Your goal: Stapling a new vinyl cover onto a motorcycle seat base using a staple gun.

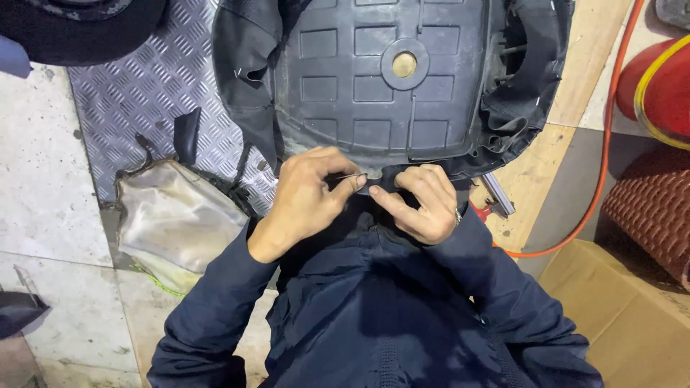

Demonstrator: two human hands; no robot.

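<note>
Working the cover edge on an upturned seat pan.
My left hand (305, 197) pinches a thin staple (351, 176); my right hand (420, 201) pinches the cover (248, 79) edge, keeping it taut against the pan (381, 79).

Hands: two are seen (305, 201), (420, 201)
Seat bases: one is counted (388, 79)
Orange hoses: one (607, 144)
Cardboard boxes: one (625, 316)

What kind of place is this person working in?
Probably a repair or upholstery workshop. A black plastic seat base with a loose cover lies on a metal tread plate, an orange hose trails across the floor, and a cardboard box sits nearby.
</note>
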